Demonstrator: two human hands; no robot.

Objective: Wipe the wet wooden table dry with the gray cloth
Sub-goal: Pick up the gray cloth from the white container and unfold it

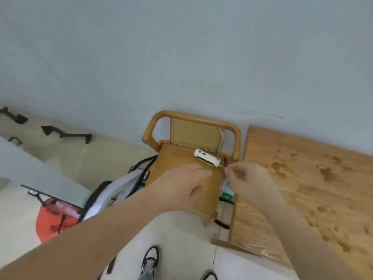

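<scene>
1. Head view: the wet wooden table (302,188), blotched with dark damp patches, lies just right of the right hand (245,179); no gray cloth is in sight.
2. Right fingers pinch a thin cord at a white device (206,160) on the chair (181,178).
3. The left hand (181,186) hovers loosely spread over the seat.
4. Wiping appears not yet begun; next, fetch the cloth.

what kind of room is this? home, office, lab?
Probably a home or small studio room, not a lab. A wooden chair with a cane back stands against a plain wall, beside a wooden table spotted with water, and bags lie on the tiled floor. No gray cloth is in view.
</scene>
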